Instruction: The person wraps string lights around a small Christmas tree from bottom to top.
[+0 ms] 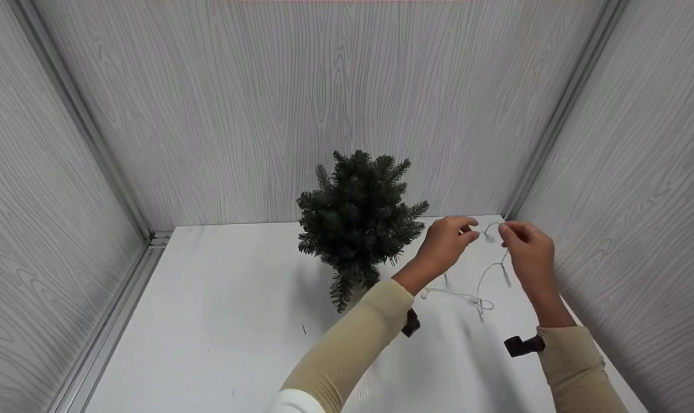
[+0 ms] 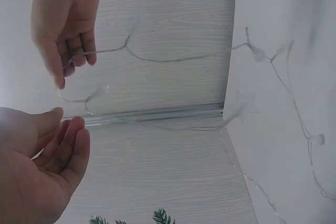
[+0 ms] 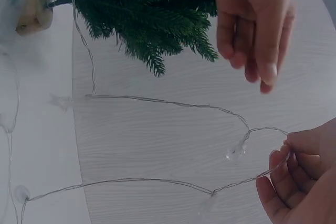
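My right hand [image 1: 530, 252] pinches a string of fairy lights [image 2: 168, 60] between thumb and fingers. The thin clear wire loops at the fingertips and hangs in two strands, with clear ornaments along it, one a star [image 2: 244, 107]. Its lower part trails over the white table. My left hand [image 1: 447, 241] is raised just left of the right one, its fingers bent loosely. In the right wrist view a gap separates this left hand [image 3: 254, 19] from the wire. Left of both hands stands a small artificial fir tree [image 1: 355, 212], with a wooden base [image 3: 34, 17].
Pale wood-grain panels [image 1: 278, 103] enclose the white table [image 1: 226, 321] at the back and both sides. Metal rails run along the panel corners. A small dark sliver [image 1: 303, 329] lies on the tabletop left of the left sleeve. The left forearm crosses in front of the tree's base.
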The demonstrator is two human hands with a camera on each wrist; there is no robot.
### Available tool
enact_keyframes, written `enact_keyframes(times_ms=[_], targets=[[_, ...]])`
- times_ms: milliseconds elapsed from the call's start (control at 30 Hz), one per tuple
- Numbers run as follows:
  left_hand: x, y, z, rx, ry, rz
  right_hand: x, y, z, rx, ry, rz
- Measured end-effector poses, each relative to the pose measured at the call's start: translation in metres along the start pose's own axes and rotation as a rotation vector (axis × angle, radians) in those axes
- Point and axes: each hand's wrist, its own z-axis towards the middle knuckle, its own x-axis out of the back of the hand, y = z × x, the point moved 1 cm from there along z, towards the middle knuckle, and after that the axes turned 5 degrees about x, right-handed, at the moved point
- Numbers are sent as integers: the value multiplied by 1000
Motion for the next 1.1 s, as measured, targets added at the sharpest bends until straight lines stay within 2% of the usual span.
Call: enact_keyframes(times_ms=[100, 233, 333, 533, 633, 767, 933, 1100], targets=[[1, 6, 9, -7, -28, -8, -8, -5, -2, 59, 4, -29], [4, 11, 16, -37, -51, 112, -17, -12, -2, 116, 0, -46], [9, 13, 20, -66, -47, 180, -20, -15, -1, 138, -10, -39], [21, 13, 30, -124, -31, 197, -21, -21, -5, 137, -85, 35], [29, 13, 36, -115, -16, 200, -21, -23, -10, 128, -139, 69], [42, 13, 45, -63, 24, 167, -22, -26, -16, 139, -174, 73], [54, 15, 55, -42, 52, 124, -25, -31, -21, 175, -168, 60], [61, 14, 63, -36, 65, 133, -28, -37, -23, 215, -154, 32]])
